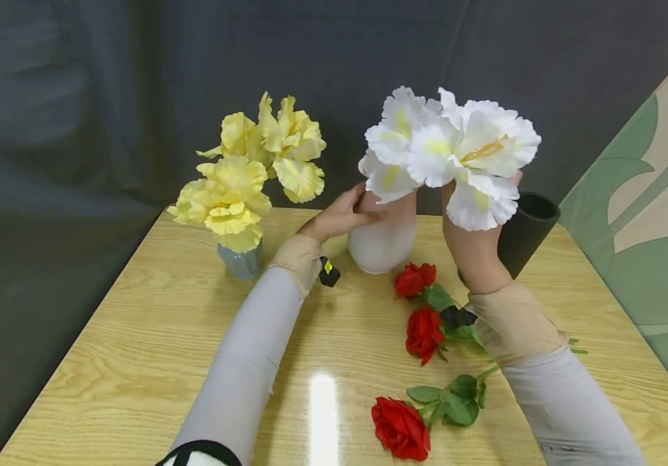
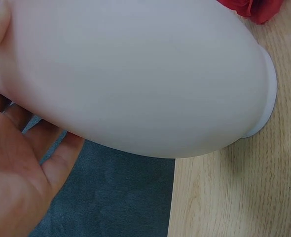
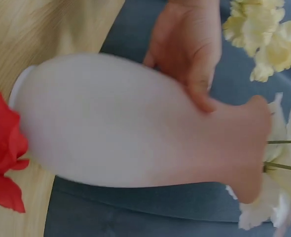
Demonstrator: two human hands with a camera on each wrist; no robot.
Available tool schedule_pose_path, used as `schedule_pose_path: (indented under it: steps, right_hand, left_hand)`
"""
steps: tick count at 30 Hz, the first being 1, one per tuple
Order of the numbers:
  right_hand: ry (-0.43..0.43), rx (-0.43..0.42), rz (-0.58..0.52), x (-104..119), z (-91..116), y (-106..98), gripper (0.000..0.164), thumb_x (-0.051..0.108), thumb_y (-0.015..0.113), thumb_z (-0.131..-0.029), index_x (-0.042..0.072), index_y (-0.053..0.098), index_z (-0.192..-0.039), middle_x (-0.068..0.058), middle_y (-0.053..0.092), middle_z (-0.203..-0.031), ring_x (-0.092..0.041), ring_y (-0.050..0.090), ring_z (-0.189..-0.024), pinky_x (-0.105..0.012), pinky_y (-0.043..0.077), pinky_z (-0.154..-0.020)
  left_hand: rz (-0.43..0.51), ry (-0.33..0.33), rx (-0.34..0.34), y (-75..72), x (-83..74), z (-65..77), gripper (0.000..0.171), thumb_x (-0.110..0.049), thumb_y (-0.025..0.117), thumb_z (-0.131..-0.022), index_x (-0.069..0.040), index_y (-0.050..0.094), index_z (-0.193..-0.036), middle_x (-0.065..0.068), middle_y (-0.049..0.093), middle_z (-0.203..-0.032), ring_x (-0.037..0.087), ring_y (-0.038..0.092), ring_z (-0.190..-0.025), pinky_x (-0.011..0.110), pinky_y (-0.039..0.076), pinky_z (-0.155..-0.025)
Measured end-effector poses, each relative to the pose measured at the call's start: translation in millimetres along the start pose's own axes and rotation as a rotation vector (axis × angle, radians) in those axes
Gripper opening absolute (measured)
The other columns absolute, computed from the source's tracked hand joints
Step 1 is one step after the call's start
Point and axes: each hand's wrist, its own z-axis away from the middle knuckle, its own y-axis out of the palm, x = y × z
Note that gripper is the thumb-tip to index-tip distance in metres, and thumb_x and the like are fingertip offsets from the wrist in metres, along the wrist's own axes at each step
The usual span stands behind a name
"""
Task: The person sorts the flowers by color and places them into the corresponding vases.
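A tall vase (image 1: 382,241), pink at the neck and fading to white below, stands near the table's back edge. My left hand (image 1: 342,215) grips it from the left below the mouth; the thumb lies across the front, the fingers behind. Large white flowers (image 1: 482,155) hang over and beside the vase mouth. Behind their petals is my right hand (image 1: 469,243), holding them, its fingers mostly hidden. In the right wrist view, two thin green stems (image 3: 286,142) reach from the white petals to the vase's rim. The left wrist view shows the vase's base (image 2: 269,91) on the wood.
Yellow flowers (image 1: 235,194) fill a small blue-grey vase (image 1: 242,262) on the left. A black cylindrical vase (image 1: 523,233) stands behind my right forearm. Several red roses (image 1: 400,427) lie on the wooden table (image 1: 153,343), partly under that arm. A dark curtain (image 1: 136,77) hangs behind.
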Motion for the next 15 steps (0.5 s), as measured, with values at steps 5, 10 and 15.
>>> schedule_pose_path:
  steps: [5, 10, 15]
  right_hand:
    - [0.262, 0.057, -0.387, -3, -8, 7, 0.036, 0.014, 0.057, -0.099, -0.01, 0.05, -0.124, -0.022, 0.05, -0.132, -0.032, 0.031, -0.13, -0.034, 0.022, -0.093]
    - [0.446, 0.27, -0.314, -3, -10, 14, 0.042, 0.02, 0.057, -0.096, -0.004, 0.049, -0.129, -0.022, 0.041, -0.139, -0.038, 0.022, -0.129, -0.043, 0.026, -0.087]
    - [0.537, 0.462, -0.27, -4, -11, 16, 0.048, 0.026, 0.058, -0.096, 0.001, 0.046, -0.135, -0.022, 0.034, -0.145, -0.039, 0.015, -0.135, -0.058, 0.027, -0.096]
  left_hand:
    - [-0.013, 0.012, -0.008, 0.4, -1.1, 0.7, 0.081, -0.02, 0.069, -0.093, -0.01, 0.021, -0.158, 0.007, 0.036, -0.159, 0.019, 0.037, -0.145, 0.034, 0.035, -0.118]
    - [-0.075, -0.003, -0.036, 1.1, -0.5, 2.7, 0.071, -0.023, 0.07, -0.093, -0.008, 0.034, -0.152, 0.007, 0.043, -0.153, 0.019, 0.042, -0.141, 0.035, 0.038, -0.116]
    - [-0.075, 0.011, -0.045, 1.6, 1.2, 2.2, 0.073, -0.026, 0.07, -0.093, -0.011, 0.033, -0.153, 0.004, 0.039, -0.157, 0.017, 0.036, -0.145, 0.036, 0.035, -0.118]
